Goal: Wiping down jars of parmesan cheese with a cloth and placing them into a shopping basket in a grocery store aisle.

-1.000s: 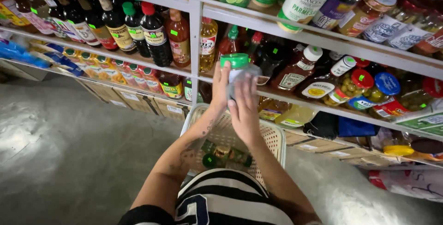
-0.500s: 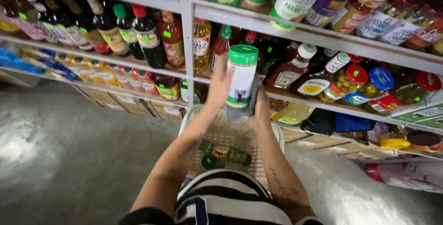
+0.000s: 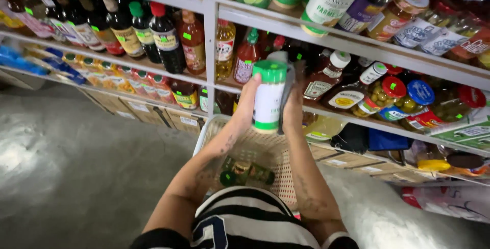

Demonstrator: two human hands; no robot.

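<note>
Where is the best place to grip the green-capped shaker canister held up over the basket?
Around the middle of its straight white body, with a hand on each side. The green-capped canister stands upright, and the left hand and right hand already clasp its flanks below the cap. The plain cylinder there probably offers the surest hold.
</note>
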